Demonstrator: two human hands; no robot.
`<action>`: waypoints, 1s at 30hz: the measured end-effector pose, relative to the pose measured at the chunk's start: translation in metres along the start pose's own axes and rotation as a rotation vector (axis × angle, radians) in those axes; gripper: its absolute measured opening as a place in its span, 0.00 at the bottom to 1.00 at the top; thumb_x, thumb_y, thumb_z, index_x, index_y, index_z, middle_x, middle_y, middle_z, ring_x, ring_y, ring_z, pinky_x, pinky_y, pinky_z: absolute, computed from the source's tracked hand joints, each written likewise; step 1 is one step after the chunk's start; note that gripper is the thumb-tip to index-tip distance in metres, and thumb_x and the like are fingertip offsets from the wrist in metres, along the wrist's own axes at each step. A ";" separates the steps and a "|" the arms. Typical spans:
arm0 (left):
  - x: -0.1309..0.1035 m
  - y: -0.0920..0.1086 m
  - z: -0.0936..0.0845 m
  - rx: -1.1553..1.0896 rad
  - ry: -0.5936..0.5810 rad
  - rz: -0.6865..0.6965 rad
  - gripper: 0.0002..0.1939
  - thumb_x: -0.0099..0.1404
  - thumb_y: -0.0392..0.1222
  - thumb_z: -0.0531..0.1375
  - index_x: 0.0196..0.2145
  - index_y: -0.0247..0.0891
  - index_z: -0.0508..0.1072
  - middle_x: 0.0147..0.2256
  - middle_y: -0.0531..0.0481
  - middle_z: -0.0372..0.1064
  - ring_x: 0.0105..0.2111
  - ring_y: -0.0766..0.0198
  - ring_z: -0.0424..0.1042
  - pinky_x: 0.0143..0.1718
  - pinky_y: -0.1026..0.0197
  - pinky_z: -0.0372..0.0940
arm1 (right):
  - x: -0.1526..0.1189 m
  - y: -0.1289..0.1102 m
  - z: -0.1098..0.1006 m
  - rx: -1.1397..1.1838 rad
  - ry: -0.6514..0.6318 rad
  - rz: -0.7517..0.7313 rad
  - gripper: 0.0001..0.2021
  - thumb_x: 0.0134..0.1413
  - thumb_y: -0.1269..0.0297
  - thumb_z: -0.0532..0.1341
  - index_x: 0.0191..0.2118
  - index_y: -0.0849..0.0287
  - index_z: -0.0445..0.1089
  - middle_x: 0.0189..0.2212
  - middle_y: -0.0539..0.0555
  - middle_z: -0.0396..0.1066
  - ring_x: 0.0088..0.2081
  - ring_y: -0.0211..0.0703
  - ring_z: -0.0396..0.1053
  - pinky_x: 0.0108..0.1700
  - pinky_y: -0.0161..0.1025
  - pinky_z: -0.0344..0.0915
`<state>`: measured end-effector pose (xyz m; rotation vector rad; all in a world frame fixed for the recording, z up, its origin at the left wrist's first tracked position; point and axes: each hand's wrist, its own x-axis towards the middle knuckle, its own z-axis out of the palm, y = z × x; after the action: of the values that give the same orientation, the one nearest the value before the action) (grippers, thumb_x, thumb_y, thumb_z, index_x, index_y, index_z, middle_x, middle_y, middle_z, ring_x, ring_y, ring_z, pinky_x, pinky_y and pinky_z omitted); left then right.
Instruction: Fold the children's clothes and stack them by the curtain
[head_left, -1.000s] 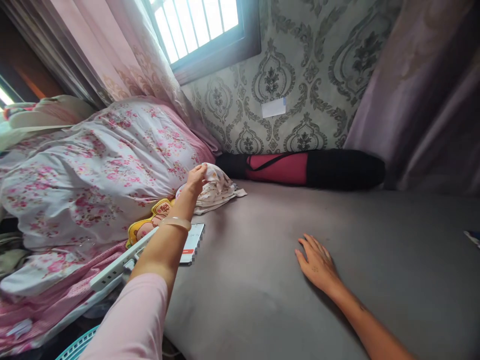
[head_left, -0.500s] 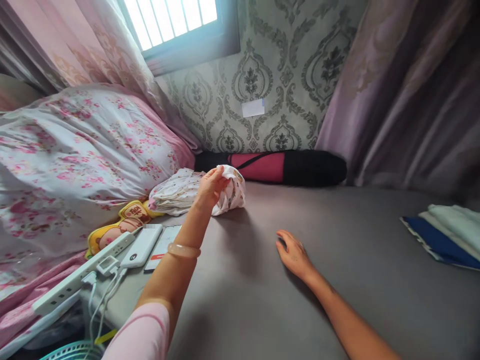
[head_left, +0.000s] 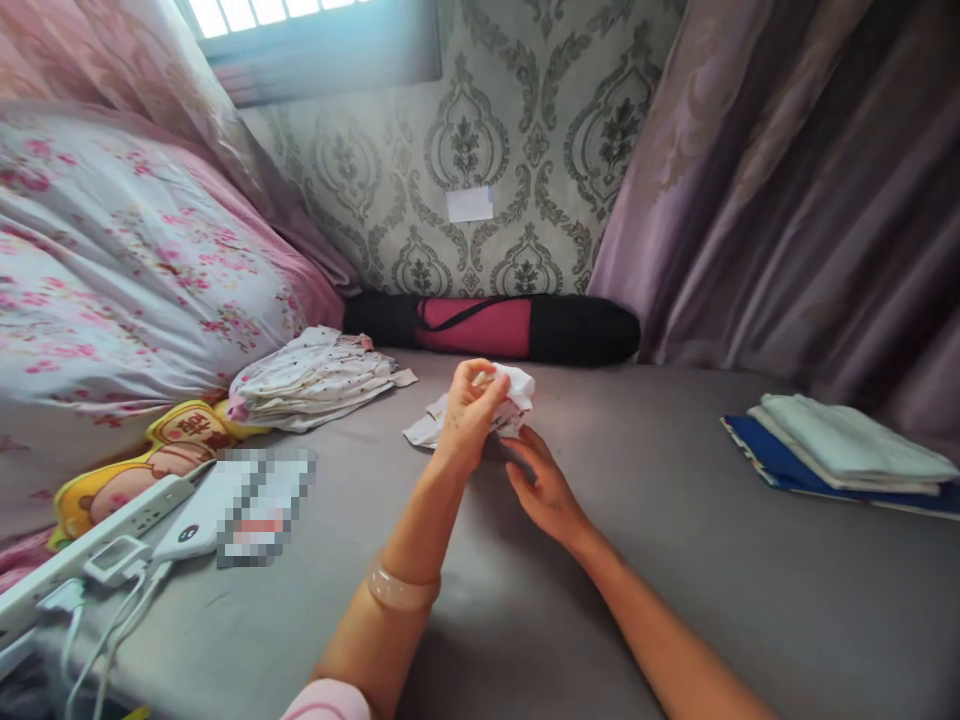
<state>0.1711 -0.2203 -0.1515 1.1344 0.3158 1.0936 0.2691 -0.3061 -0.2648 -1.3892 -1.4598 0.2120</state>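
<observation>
Both hands point(head_left: 466, 422) point(head_left: 551, 495) at white cloth point(head_left: 519, 384); left pinching.

Long bag point(head_left: 487, 330): black and dark pink.
Left hand point(head_left: 466, 420): in front of the bag, pinching white cloth point(head_left: 519, 384).
Right hand point(head_left: 551, 497): likewise in front, touch on cloth unclear.
Spotted clothes point(head_left: 311, 380): left of the bag.
Folded fabrics point(head_left: 855, 438): right of the bag.
</observation>
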 end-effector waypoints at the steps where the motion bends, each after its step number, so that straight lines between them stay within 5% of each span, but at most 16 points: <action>1: -0.003 0.000 0.005 0.013 -0.055 -0.018 0.21 0.53 0.48 0.69 0.39 0.40 0.64 0.26 0.57 0.70 0.24 0.68 0.71 0.27 0.67 0.64 | 0.000 0.001 0.000 -0.002 0.008 -0.015 0.18 0.59 0.65 0.54 0.54 0.52 0.67 0.61 0.57 0.58 0.63 0.47 0.54 0.64 0.50 0.53; 6: -0.008 0.001 0.009 0.100 -0.111 -0.089 0.18 0.56 0.48 0.65 0.41 0.37 0.68 0.28 0.51 0.73 0.28 0.65 0.73 0.32 0.65 0.65 | 0.004 0.008 -0.004 0.014 0.054 0.014 0.20 0.57 0.68 0.54 0.55 0.53 0.65 0.60 0.57 0.59 0.61 0.46 0.57 0.62 0.49 0.55; 15: 0.011 -0.010 -0.028 0.264 0.054 -0.138 0.19 0.47 0.32 0.61 0.39 0.34 0.67 0.34 0.48 0.76 0.37 0.60 0.75 0.44 0.57 0.66 | 0.013 0.014 -0.027 0.152 0.222 0.253 0.12 0.56 0.60 0.57 0.44 0.58 0.72 0.46 0.58 0.73 0.50 0.48 0.70 0.56 0.49 0.62; 24: 0.011 -0.022 -0.043 0.519 -0.013 -0.272 0.15 0.53 0.50 0.65 0.29 0.33 0.72 0.22 0.52 0.69 0.22 0.68 0.66 0.26 0.65 0.60 | 0.030 -0.005 -0.065 0.360 0.446 0.310 0.14 0.50 0.54 0.65 0.38 0.58 0.69 0.35 0.53 0.73 0.35 0.41 0.71 0.38 0.39 0.70; 30: 0.010 -0.023 -0.047 0.429 -0.128 -0.318 0.19 0.52 0.55 0.66 0.32 0.35 0.74 0.28 0.52 0.68 0.29 0.68 0.66 0.32 0.67 0.61 | 0.033 -0.039 -0.104 0.232 0.393 0.293 0.14 0.50 0.53 0.65 0.37 0.57 0.70 0.30 0.49 0.70 0.19 0.30 0.57 0.18 0.30 0.53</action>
<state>0.1559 -0.1857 -0.1891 1.4667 0.6273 0.6832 0.3307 -0.3446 -0.1746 -1.3584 -0.8792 0.2672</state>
